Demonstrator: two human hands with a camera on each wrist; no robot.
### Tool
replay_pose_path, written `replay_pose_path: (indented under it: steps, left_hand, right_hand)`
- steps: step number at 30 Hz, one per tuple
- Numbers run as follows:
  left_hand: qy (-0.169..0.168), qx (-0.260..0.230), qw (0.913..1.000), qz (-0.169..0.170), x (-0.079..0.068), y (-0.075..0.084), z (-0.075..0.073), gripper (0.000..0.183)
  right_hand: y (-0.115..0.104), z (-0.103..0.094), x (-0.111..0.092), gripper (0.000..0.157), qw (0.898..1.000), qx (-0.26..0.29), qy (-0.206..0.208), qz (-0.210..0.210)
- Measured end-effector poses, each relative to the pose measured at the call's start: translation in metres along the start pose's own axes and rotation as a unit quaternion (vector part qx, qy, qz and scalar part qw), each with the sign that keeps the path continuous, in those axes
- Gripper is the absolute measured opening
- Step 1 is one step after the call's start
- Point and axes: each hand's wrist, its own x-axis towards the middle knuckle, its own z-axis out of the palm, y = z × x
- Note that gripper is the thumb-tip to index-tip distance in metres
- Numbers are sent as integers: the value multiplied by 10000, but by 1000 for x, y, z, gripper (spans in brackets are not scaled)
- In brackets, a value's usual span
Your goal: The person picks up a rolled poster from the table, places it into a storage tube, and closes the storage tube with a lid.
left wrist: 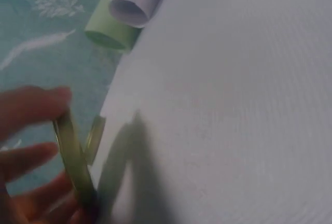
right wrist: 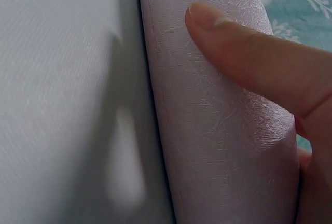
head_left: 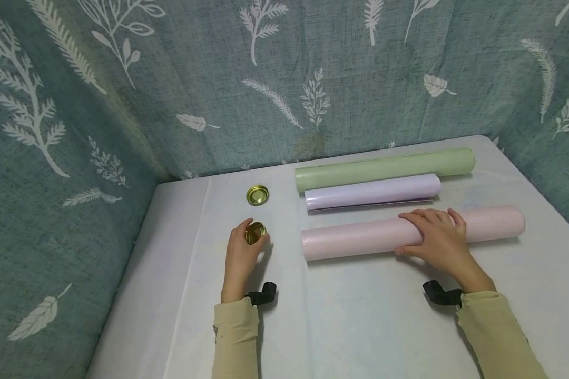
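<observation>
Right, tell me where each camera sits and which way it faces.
Head: worn on the head, facing forward and down at the white table; left hand, right hand and both sleeves show.
Left wrist: worn there, facing the held round gold piece; that hand's fingers show.
Right wrist: worn there, facing the pink roll; that hand's thumb shows.
Shared: head and left wrist both show the green roll and lavender roll.

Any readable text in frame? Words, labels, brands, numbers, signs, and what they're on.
None readable in any view.
Pink roll, lavender roll, green roll: no lettering visible.
Gold lid in the left hand, and the other lid: too small to rule out markings.
Backdrop cloth: white plant prints only.
</observation>
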Motion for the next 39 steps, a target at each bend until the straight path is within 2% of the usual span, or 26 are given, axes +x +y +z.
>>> replay_pose_path:
  steps: [5,9,12,18,24,27,31,36,39]
  left_hand:
    - [-314,-634,9973,171,0,4,1,62]
    - [-900,-1254,9878,188,0,6,4,59]
    - [-1432,-1690,9751,79,-1,8,6,54]
    - [-2260,-1968,9540,-86,-3,13,6,51]
    - [-3051,-2349,9229,28,-13,33,-4,52]
    - [-3277,-2488,9114,70,-11,31,0,53]
    - [-3381,-2508,9071,24,-6,21,10,54]
    - [-3383,-2304,9124,69,-4,15,16,55]
    - [-3378,-2317,9122,103,-4,15,17,56]
  right_hand:
    - [1,1,0,77,9998,144,115,-26]
    - [3,3,0,77,9997,196,169,-56]
    - [3,4,0,78,9996,216,176,-54]
    - [3,7,0,77,9993,246,232,-159]
    - [4,9,0,77,9983,269,370,-348]
    - [4,8,0,77,9981,258,405,-388]
    - [3,8,0,78,9981,269,392,-379]
    - [2,7,1,78,9979,348,409,-363]
    - [2,6,1,78,9979,370,383,-356]
